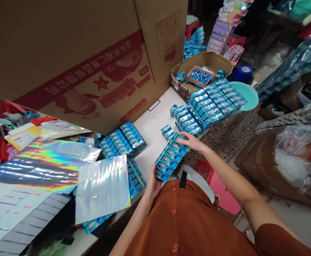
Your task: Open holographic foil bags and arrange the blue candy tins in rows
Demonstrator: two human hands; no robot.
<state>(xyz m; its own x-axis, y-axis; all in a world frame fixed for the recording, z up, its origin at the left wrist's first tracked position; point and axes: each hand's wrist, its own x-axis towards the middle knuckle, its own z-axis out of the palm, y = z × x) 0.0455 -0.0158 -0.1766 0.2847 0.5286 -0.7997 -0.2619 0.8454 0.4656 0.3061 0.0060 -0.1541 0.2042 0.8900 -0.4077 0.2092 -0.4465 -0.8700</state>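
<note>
A row of small blue boxes (168,158) with round cut-outs is held slantwise in front of my body. My left hand (154,183) grips its lower left end, thumb along the side. At the upper right end my right hand (191,141) has its fingers closed over the top box. Just beyond the row, a small group of blue boxes (167,131) lies on the white table (155,124). Farther right stand large stacked rows of similar boxes (216,101). Another block of blue boxes (122,140) sits to the left, against the big carton.
A tall brown carton (96,64) walls off the table's far left. Shiny sheets (103,188) cover boxes at the left. Behind the stacks, a cut-down carton (206,58) holds a pink tray (200,76) of small blue pieces. A pink stool (222,192) stands below on the right.
</note>
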